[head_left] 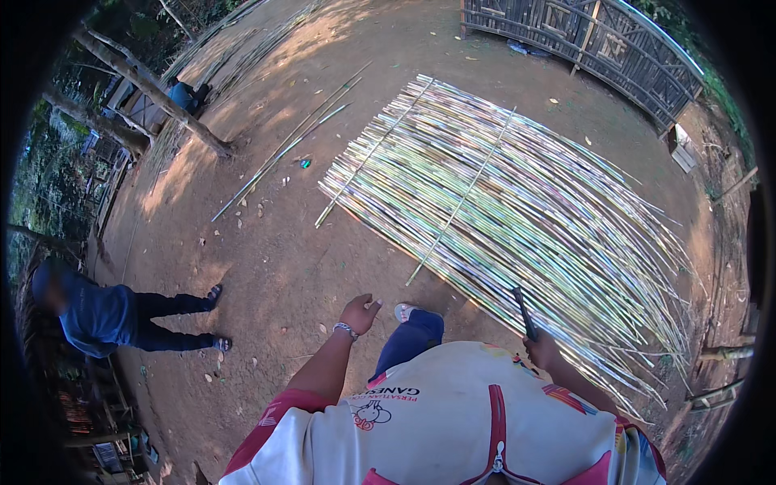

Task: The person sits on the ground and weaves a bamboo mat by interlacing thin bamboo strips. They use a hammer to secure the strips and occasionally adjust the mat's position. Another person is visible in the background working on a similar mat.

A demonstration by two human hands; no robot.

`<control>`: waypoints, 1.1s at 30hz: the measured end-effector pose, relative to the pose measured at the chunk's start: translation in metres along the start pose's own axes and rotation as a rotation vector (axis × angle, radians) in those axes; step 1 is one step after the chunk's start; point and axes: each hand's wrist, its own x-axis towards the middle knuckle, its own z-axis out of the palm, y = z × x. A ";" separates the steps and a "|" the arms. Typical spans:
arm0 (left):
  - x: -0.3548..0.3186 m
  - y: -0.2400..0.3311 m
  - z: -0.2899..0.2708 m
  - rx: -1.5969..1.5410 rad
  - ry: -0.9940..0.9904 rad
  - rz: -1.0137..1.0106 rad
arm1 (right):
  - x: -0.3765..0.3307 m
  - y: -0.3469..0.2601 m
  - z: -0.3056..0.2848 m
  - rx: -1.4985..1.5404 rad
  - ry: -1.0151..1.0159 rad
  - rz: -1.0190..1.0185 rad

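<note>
On brown ground, poles lie near a fence; the right hand grips a dark tool, the left hand is empty, half open.

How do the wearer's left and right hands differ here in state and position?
The left hand looks empty, its fingers loosely bent, while the right hand is closed around a dark hammer-like tool. The left hand shows over bare dirt; the right hand is by the near edge of the laid-out bamboo strips. Both hands are ungloved.
</note>
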 end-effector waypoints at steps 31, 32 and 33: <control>-0.161 0.045 0.001 -0.984 -0.478 0.171 | -0.141 -0.142 0.223 0.046 0.064 -0.513; -0.163 0.045 -0.005 -0.995 -0.455 0.142 | -0.142 -0.148 0.222 0.061 0.052 -0.526; -0.164 0.044 -0.009 -1.006 -0.434 0.113 | -0.141 -0.151 0.222 0.020 0.006 -0.499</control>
